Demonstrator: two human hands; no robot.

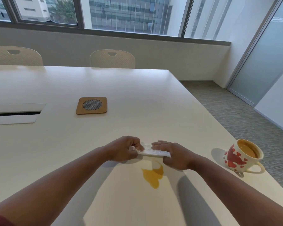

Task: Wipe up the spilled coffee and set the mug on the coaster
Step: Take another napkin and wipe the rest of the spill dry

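Note:
A folded white paper napkin (pixel 152 150) is held between both hands just above the table. My left hand (pixel 124 149) pinches its left end with curled fingers. My right hand (pixel 171 155) grips its right end, fingers laid on top and thumb beneath. Right below and in front of the napkin lies a brown-yellow coffee puddle (pixel 153 175) on the white table (pixel 137 98). A white mug with red hearts (pixel 240 156), holding coffee, stands to the right close to the table's edge. The wooden square coaster (pixel 91 105) with a mesh centre lies farther back on the left.
A cable hatch (pixel 15 114) with a dark slot is set in the table at the left. Two cream chairs (pixel 112 59) stand at the far side. The table's right edge drops to grey carpet (pixel 235 115), very near the mug.

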